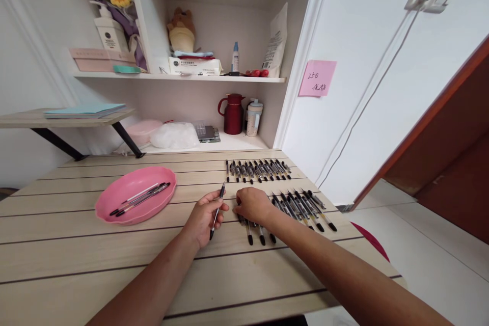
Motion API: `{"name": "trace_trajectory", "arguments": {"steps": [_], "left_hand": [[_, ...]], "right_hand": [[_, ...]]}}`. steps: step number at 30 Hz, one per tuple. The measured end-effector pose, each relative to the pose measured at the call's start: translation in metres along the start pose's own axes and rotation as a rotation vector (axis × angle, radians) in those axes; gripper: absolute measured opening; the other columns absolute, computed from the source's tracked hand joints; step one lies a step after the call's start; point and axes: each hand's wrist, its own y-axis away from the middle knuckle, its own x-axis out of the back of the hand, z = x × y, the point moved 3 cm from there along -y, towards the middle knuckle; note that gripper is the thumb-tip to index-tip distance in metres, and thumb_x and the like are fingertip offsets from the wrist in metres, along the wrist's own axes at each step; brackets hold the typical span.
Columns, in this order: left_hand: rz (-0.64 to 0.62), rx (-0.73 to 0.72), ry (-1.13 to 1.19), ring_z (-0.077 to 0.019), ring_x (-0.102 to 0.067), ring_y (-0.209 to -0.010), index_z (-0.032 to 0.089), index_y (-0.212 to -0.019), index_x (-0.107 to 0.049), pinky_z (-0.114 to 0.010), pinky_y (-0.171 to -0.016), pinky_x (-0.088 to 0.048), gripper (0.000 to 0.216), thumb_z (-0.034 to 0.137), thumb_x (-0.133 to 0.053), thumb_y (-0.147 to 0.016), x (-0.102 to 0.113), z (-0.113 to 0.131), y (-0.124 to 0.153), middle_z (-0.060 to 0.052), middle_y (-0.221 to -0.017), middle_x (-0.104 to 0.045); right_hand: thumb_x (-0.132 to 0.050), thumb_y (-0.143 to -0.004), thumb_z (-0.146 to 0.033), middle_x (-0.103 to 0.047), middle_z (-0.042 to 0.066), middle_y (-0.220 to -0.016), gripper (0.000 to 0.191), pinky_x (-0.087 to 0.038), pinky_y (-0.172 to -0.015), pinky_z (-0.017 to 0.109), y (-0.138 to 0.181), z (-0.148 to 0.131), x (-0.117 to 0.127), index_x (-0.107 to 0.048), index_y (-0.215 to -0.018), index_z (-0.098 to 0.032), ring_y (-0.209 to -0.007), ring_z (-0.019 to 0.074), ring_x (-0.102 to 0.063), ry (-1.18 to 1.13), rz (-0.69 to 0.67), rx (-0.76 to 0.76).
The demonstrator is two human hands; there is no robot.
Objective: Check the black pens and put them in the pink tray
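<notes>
My left hand (204, 216) is closed around a black pen (217, 209), held upright and tilted over the wooden table (76, 249). Just to its right, my right hand (252, 205) rests knuckles-up on the near row of black pens (301, 206), fingers curled onto the left end of that row; whether they grip one is hidden. A second row of pens (257, 169) lies farther back. A pink oval tray (114, 204) with several pens in it sits at the left.
The alcove behind the table holds a red jug (233, 113), a white cup (254, 117), a plastic bag (173, 135) and a pink box. The shelf above carries bottles and boxes. A pink note (317, 77) is stuck on the wall. The table's right edge drops to the floor.
</notes>
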Motion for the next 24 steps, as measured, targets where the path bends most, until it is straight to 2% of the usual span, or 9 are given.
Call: {"name": "trace_trajectory", "arguments": {"steps": [4,6,8,11,14,18,21,24], "left_hand": [[0.003,0.001,-0.021,-0.0033,-0.043,-0.036,0.016,-0.103,-0.053,-0.013,-0.032,-0.024,0.038,0.020,-0.059,-0.066,-0.001,-0.001,0.001,0.001,-0.062,-0.058],[-0.012,0.002,-0.024,-0.0032,-0.043,-0.036,0.016,-0.102,-0.053,-0.013,-0.032,-0.023,0.038,0.021,-0.060,-0.065,-0.002,-0.002,0.001,0.001,-0.061,-0.059],[-0.033,0.002,-0.030,-0.0031,-0.043,-0.035,0.016,-0.102,-0.053,-0.014,-0.032,-0.023,0.039,0.022,-0.061,-0.065,-0.003,-0.003,0.002,0.001,-0.061,-0.059],[-0.062,-0.001,-0.055,-0.0033,-0.043,-0.034,0.016,-0.101,-0.052,-0.014,-0.032,-0.023,0.037,0.024,-0.061,-0.065,-0.006,-0.004,0.003,0.002,-0.061,-0.059],[-0.074,-0.008,-0.081,-0.0034,-0.044,-0.033,0.016,-0.095,-0.052,-0.015,-0.032,-0.023,0.033,0.026,-0.061,-0.065,-0.008,-0.006,0.004,0.002,-0.061,-0.059],[-0.069,-0.010,-0.083,-0.0038,-0.045,-0.033,0.016,-0.088,-0.051,-0.015,-0.032,-0.023,0.027,0.024,-0.062,-0.064,-0.009,-0.007,0.005,0.003,-0.060,-0.060],[-0.099,0.007,-0.049,-0.0040,-0.045,-0.033,0.016,-0.085,-0.052,-0.015,-0.032,-0.023,0.025,0.025,-0.062,-0.064,-0.010,-0.007,0.006,0.003,-0.057,-0.059],[-0.146,0.026,-0.028,-0.0039,-0.045,-0.032,0.015,-0.084,-0.054,-0.015,-0.032,-0.023,0.023,0.028,-0.060,-0.066,-0.010,-0.007,0.006,0.002,-0.056,-0.059]], "right_hand": [[-0.051,-0.070,-0.025,-0.065,0.012,-0.087,0.020,-0.040,-0.067,0.029,-0.001,0.006,0.001,-0.064,-0.082,-0.016,-0.084,0.0230,-0.058,-0.063,0.060,-0.024],[-0.046,-0.073,-0.022,-0.065,0.011,-0.083,0.019,-0.040,-0.066,0.027,-0.002,0.010,0.003,-0.064,-0.077,-0.016,-0.080,0.0202,-0.058,-0.196,0.118,-0.049],[-0.041,-0.077,-0.024,-0.064,0.008,-0.076,0.022,-0.039,-0.058,0.024,-0.004,0.014,0.002,-0.062,-0.075,-0.015,-0.068,0.0153,-0.058,-0.470,0.146,-0.088],[-0.040,-0.079,-0.038,-0.060,0.003,-0.066,0.029,-0.033,-0.044,0.019,-0.007,0.016,-0.002,-0.057,-0.076,-0.015,-0.045,0.0080,-0.047,-0.992,0.124,-0.174],[-0.054,-0.068,-0.047,-0.055,-0.001,-0.060,0.032,-0.027,-0.037,0.017,-0.009,0.013,-0.006,-0.052,-0.067,-0.015,-0.040,0.0049,-0.039,-1.307,0.109,-0.216],[-0.065,-0.057,-0.045,-0.047,-0.005,-0.049,0.035,-0.025,-0.038,0.017,-0.012,0.008,-0.010,-0.046,-0.056,-0.015,-0.039,0.0038,-0.035,-1.422,0.121,-0.206],[-0.064,-0.058,-0.043,-0.049,-0.005,-0.049,0.032,-0.025,-0.038,0.017,-0.013,0.006,-0.011,-0.049,-0.058,-0.015,-0.038,0.0038,-0.035,-1.471,0.111,-0.193],[-0.060,-0.063,-0.044,-0.056,-0.001,-0.058,0.031,-0.022,-0.036,0.017,-0.012,0.006,-0.011,-0.051,-0.066,-0.015,-0.040,0.0047,-0.041,-1.515,0.058,-0.218]]}}
